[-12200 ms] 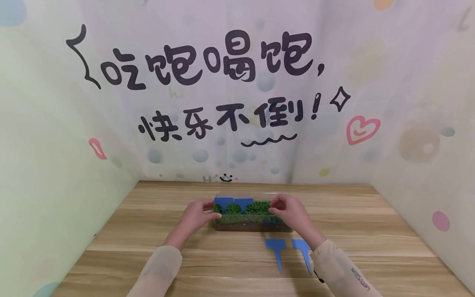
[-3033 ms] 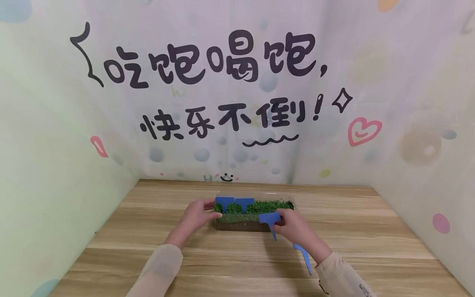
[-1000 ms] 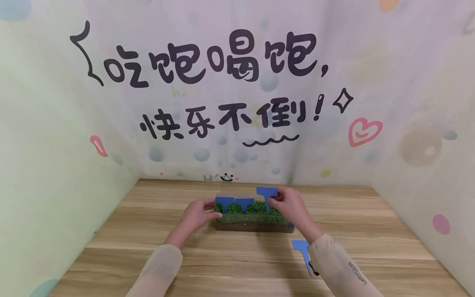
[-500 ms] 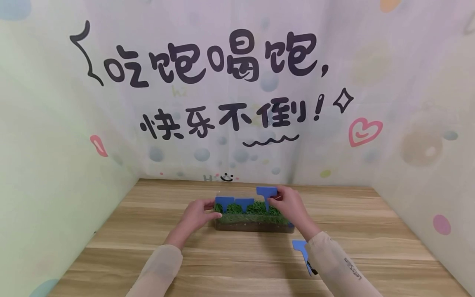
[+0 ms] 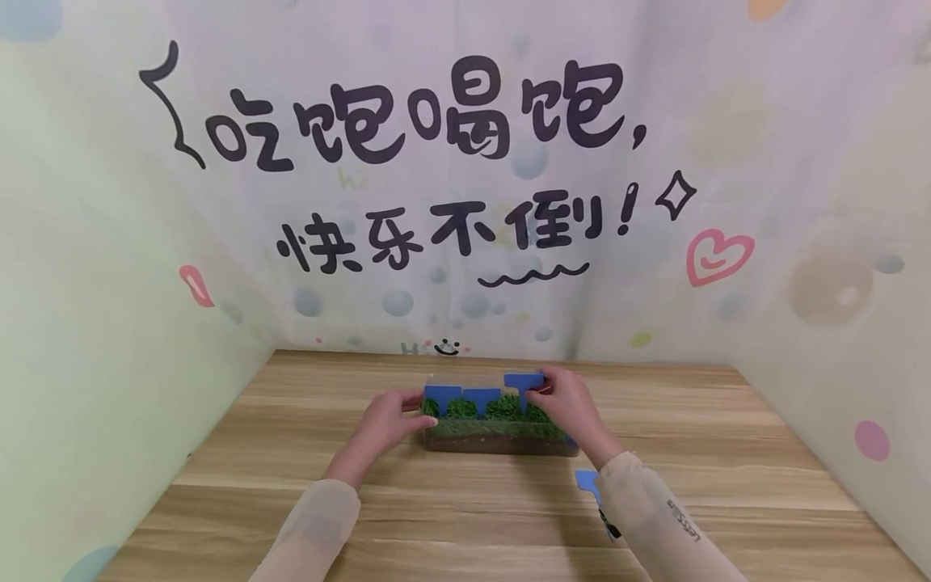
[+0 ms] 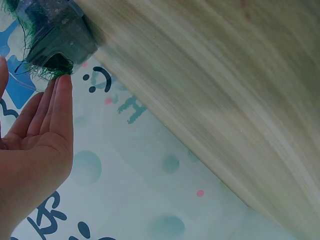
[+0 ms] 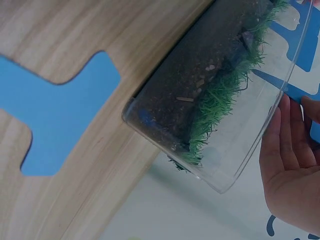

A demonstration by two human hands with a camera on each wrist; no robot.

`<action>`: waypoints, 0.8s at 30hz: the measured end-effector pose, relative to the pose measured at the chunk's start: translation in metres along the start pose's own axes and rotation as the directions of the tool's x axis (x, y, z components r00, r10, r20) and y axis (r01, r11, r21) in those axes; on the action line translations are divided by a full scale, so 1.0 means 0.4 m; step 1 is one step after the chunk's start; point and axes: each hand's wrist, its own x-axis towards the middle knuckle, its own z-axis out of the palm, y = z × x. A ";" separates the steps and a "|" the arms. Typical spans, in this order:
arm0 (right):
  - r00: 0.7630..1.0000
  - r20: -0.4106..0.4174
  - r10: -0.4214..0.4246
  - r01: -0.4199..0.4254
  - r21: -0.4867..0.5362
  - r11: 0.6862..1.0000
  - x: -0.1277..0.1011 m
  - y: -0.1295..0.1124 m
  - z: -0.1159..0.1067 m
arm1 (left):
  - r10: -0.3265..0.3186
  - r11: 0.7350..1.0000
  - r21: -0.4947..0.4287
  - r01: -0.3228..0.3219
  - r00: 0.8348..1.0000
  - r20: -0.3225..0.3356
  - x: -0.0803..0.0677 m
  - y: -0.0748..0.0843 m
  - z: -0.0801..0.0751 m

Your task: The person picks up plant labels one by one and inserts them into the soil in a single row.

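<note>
**Blue tag held over the grass box**

Right hand pinches a blue T-shaped plastic plant tag above the clear plastic box of green grass and soil, frame centre. Left hand, fingers straight, touches the box's left end. Wall lettering above reads "吃饱喝饱, 快乐不倒!".

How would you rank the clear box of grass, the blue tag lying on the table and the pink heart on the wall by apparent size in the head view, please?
1. Clear box.
2. Pink heart, though it lies farther from the camera.
3. Blue tag on the table, partly hidden by the right sleeve.
</note>
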 end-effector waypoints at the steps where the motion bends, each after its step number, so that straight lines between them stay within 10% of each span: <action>1: 1.000 0.003 0.001 -0.001 -0.004 1.000 0.001 0.001 0.001 | 0.000 1.000 0.000 0.000 1.000 -0.001 0.000 0.000 0.000; 24: 0.999 0.028 0.017 -0.015 -0.050 0.999 0.017 0.013 0.019 | 0.008 1.000 0.000 -0.008 1.000 -0.007 0.003 0.000 0.003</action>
